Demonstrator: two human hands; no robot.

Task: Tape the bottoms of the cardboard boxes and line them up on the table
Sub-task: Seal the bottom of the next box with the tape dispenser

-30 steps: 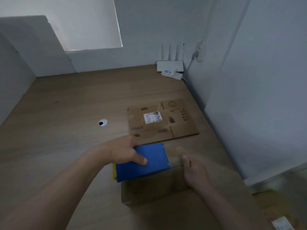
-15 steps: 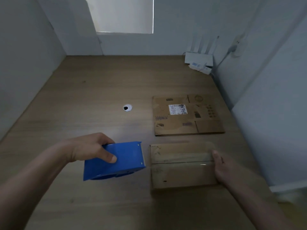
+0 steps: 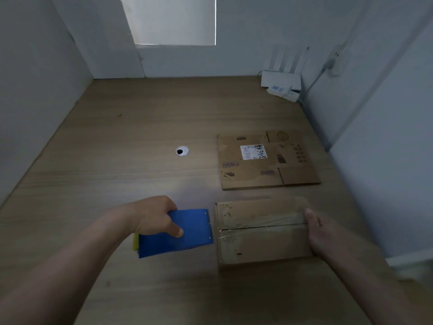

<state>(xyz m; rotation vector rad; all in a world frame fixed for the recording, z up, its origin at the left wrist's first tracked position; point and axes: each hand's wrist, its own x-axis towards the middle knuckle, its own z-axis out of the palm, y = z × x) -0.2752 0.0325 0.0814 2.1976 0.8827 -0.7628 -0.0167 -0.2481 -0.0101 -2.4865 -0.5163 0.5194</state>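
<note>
Cardboard box (image 3: 262,233) sits on the table (image 3: 117,160), close to us, with tape along its top seam. Our right hand (image 3: 321,233) holds its right end, thumb on top. Our left hand (image 3: 154,216) grips a blue tape dispenser (image 3: 187,233) just beside the box's left end. A flat cardboard sheet (image 3: 267,160) lies behind the box.

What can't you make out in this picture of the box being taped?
Head view, the only one:
- Tape roll: hidden inside the blue dispenser that the left hand holds.
- Fingers of the right hand: hidden past the right end of the taped box; only the thumb shows.
- The label on the flattened cardboard: print too small to read.
- Lower right corner: blurred and cut off by the frame edge.
</note>
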